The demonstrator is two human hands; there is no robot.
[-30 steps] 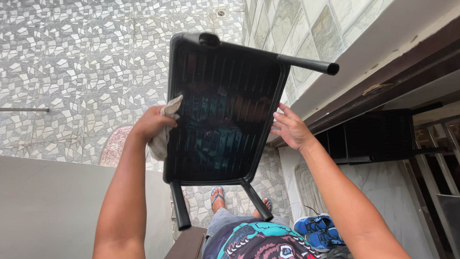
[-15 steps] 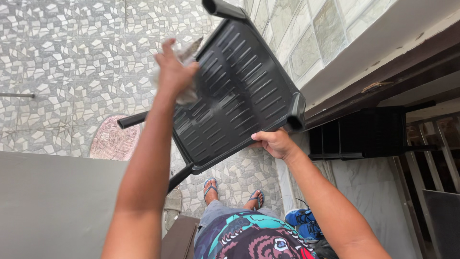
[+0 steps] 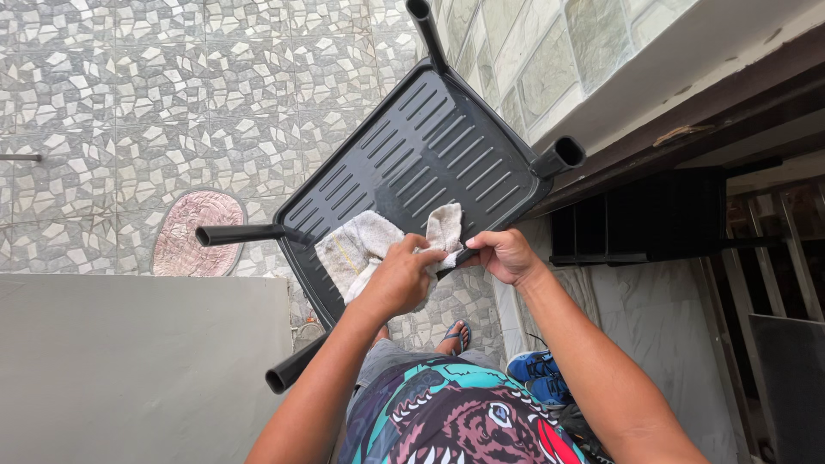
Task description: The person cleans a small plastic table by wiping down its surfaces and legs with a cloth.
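Note:
A black slatted plastic rack shelf (image 3: 412, 163) with short tube legs is held tilted in front of me, its legs pointing outward. My right hand (image 3: 505, 254) grips its near right edge. My left hand (image 3: 397, 277) presses a whitish cloth (image 3: 361, 245) against the shelf's near part; a corner of the cloth sticks up between my two hands.
A black shelving unit (image 3: 653, 225) stands at the right under a ledge. Blue shoes (image 3: 540, 387) lie on the floor by my feet. A round pinkish mat (image 3: 198, 230) lies on the mosaic tiles. A grey slab (image 3: 129, 361) fills the lower left.
The shelf has turned and come lower. My left hand with the cloth slid from the shelf's far upper part down to its near edge, close to my right hand.

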